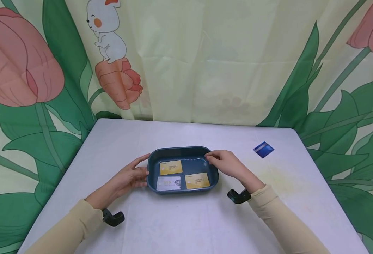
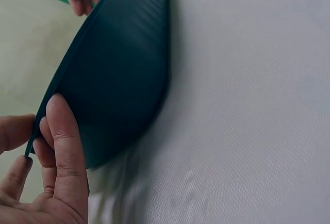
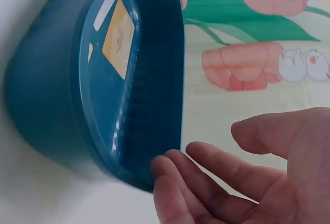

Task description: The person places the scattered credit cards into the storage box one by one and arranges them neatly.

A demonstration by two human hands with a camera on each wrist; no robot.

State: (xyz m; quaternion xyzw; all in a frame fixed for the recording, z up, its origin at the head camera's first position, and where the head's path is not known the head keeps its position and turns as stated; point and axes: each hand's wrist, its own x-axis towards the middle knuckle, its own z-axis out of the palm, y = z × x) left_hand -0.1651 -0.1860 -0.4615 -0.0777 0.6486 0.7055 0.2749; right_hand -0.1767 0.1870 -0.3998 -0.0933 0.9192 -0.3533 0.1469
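Note:
A dark blue tray [image 1: 186,192] with rounded corners stands at the middle of the table. Inside it lie two gold cards, one at the back left [image 1: 171,167] and one at the front right [image 1: 197,180], plus a white card [image 1: 169,183] marked VIP. My left hand [image 1: 130,177] holds the tray's left end, fingertips on both sides of the rim in the left wrist view. At the back right corner is my right hand [image 1: 226,162], its fingertips right at the rim. Its thumb [image 3: 263,133] stands apart from the tray in the right wrist view.
A blue card [image 1: 264,150] lies alone on the white table [image 1: 186,225], to the right and behind the tray. Behind the table hangs a curtain [image 1: 202,70] printed with flowers and a rabbit. Each wrist wears a black camera mount.

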